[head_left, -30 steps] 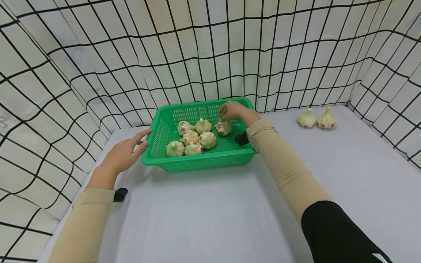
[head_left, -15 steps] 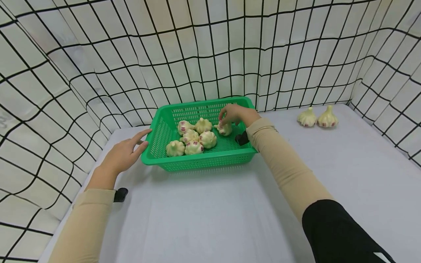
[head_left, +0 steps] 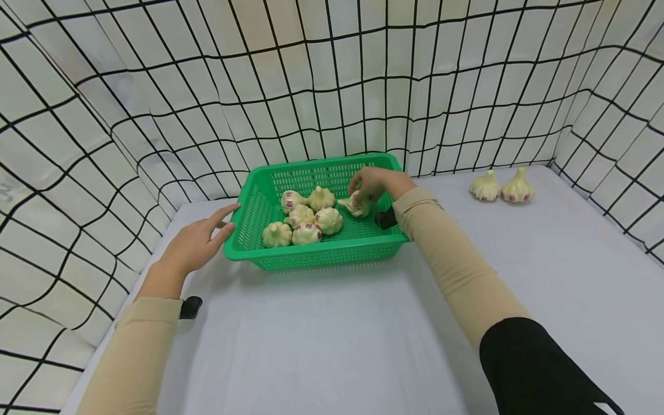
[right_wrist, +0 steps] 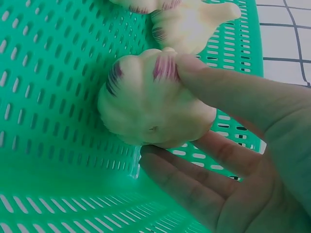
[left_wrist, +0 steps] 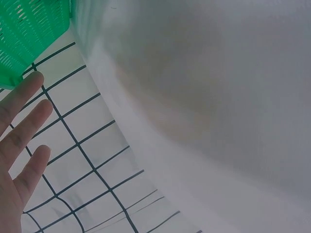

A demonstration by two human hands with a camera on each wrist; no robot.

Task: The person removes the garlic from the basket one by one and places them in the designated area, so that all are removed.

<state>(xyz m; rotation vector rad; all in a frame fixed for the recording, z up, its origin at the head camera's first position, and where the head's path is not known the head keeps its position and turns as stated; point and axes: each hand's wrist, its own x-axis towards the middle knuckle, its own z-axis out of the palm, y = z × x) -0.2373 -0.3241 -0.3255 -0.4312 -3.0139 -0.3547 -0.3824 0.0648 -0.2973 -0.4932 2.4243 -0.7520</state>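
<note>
In the head view a green plastic basket point(head_left: 311, 253) holds several pale garlic bulbs point(head_left: 303, 216) with purple streaks, bunched in its left and middle part. My right hand point(head_left: 372, 183) reaches into the basket's right half and grips one garlic bulb point(head_left: 354, 206), its neck pointing left. The right wrist view shows that bulb point(right_wrist: 150, 102) between the thumb on top and the fingers beneath. At the basket's left end, my left hand point(head_left: 193, 245) touches the rim with extended fingers. In the left wrist view, several spread fingers point(left_wrist: 26, 128) lie by the basket's edge.
Two more garlic bulbs point(head_left: 500, 185) stand side by side on the white table point(head_left: 321, 334), at the back right. Black netting point(head_left: 332, 86) over white sheeting rises behind the basket and along both sides.
The right hand has shifted slightly right, and the bulb in its fingers has turned so its neck shows at the left. The left hand and basket have stayed put.
</note>
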